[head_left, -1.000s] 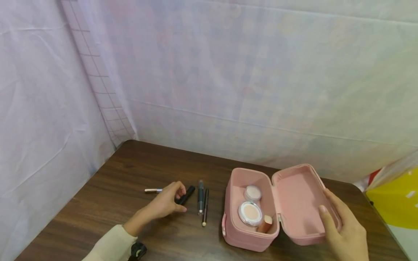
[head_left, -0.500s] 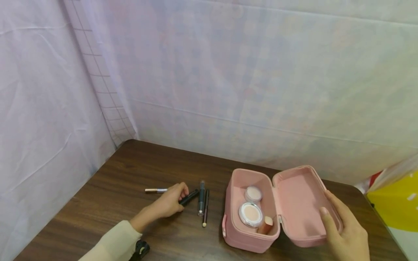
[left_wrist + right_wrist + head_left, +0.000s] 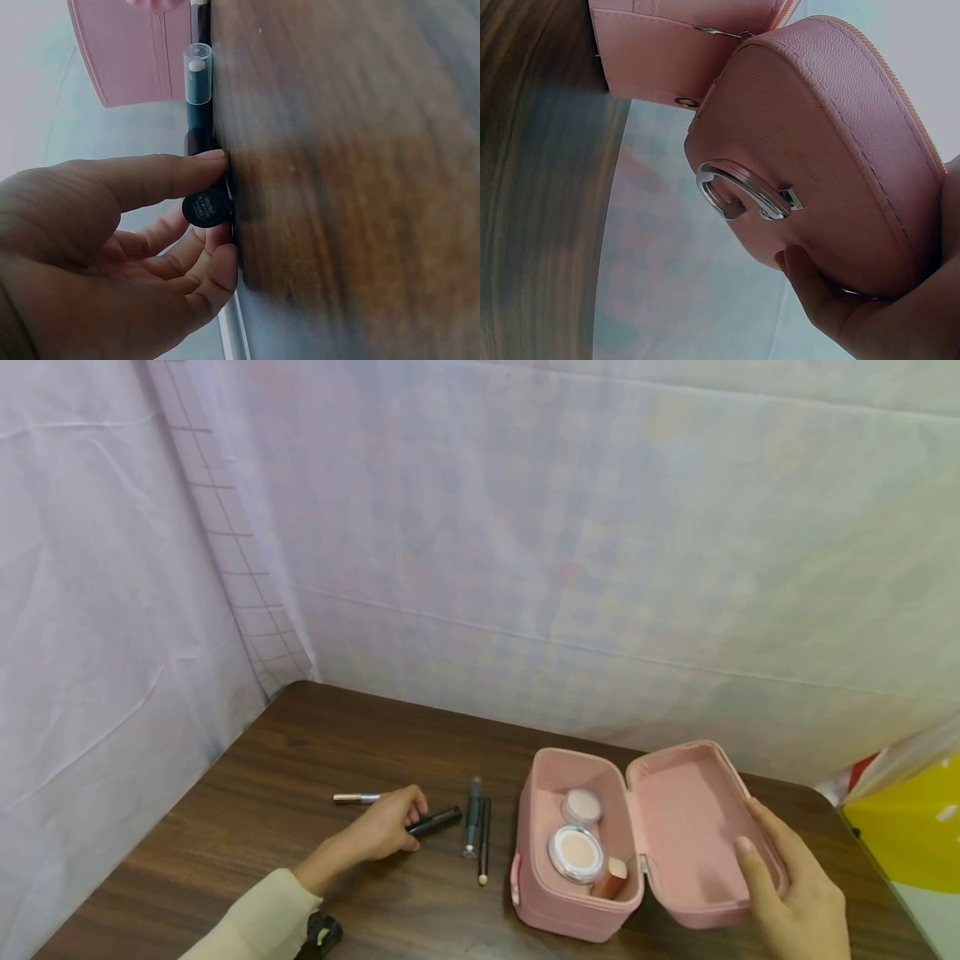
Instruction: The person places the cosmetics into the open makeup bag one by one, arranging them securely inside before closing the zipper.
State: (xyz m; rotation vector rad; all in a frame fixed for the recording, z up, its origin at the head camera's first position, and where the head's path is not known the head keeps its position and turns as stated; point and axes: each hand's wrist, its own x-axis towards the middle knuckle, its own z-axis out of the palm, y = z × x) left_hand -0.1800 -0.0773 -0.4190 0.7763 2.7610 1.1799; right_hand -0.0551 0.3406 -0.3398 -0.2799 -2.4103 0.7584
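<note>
My left hand (image 3: 392, 821) pinches a black cosmetic tube (image 3: 438, 821) between thumb and fingers, low over the table. The left wrist view shows its round, labelled end (image 3: 205, 208). Just right of it lie a dark green stick with a clear cap (image 3: 472, 818) and a thin dark pencil with a pale tip (image 3: 483, 843). My right hand (image 3: 798, 881) grips the outer edge of the open lid (image 3: 693, 827) of a pink makeup case (image 3: 558, 910). A metal-fitted handle (image 3: 742, 187) shows on the lid's outside.
Inside the case are a round compact (image 3: 576, 853), a smaller round jar (image 3: 582, 806) and a brown bottle with a pale cap (image 3: 611, 878). A slim metallic stick (image 3: 356, 798) lies left, partly behind my left hand. White cloth (image 3: 525, 568) hangs beyond the brown table (image 3: 360, 727).
My left fingers have taken hold of the black tube, and it has turned to point more to the right. The green stick and the dark pencil have shifted slightly right. My right hand stays on the lid.
</note>
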